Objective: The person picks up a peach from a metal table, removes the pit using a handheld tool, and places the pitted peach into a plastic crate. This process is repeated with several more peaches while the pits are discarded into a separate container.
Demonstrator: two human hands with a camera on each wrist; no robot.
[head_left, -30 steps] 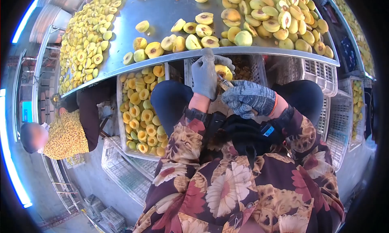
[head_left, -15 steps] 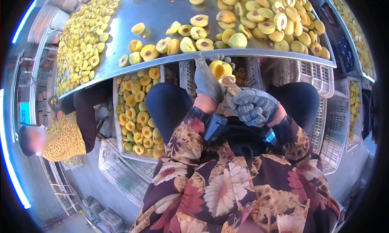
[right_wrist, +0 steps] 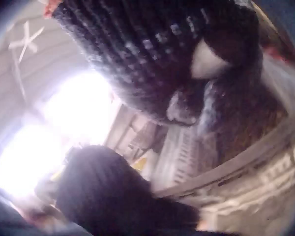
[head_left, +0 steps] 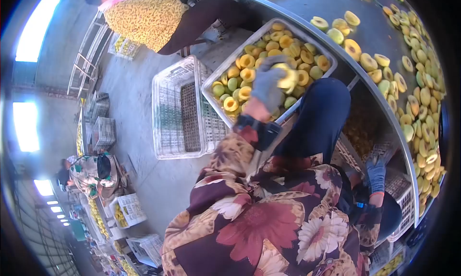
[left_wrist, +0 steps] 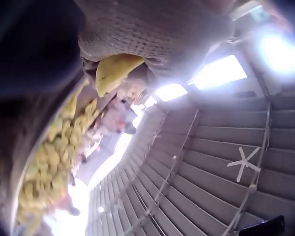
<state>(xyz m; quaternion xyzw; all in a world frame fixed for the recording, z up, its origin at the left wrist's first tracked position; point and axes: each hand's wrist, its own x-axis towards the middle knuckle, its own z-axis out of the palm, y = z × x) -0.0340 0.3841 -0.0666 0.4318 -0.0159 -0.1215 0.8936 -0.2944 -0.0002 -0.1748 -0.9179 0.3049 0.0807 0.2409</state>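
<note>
In the head view, the left hand [head_left: 270, 86], in a grey glove, grips a blurred yellow fruit half [head_left: 288, 79] over a crate [head_left: 210, 86] of pitted fruit halves. The left wrist view has the glove [left_wrist: 147, 37] close up, with the yellow fruit [left_wrist: 114, 73] showing under its fingers. Low under the table's edge, the right hand [head_left: 376, 172], in a blue-grey knitted glove, is over the crates beside the knee. Dark and blurred in the right wrist view, the glove [right_wrist: 152, 54] has a pale patch beside it; whether it holds anything is unclear.
The metal table [head_left: 307, 7] bears many fruit halves, and its raised edge [head_left: 391, 115] curves above the knees. An empty white crate [head_left: 161, 117] stands on the floor beside the full one. Another person in a yellow patterned top [head_left: 144, 19] sits beyond.
The head view has swung towards the fruit crate. The left hand has moved away from the right, carrying fruit over the crate; the right hand has lowered under the table's edge.
</note>
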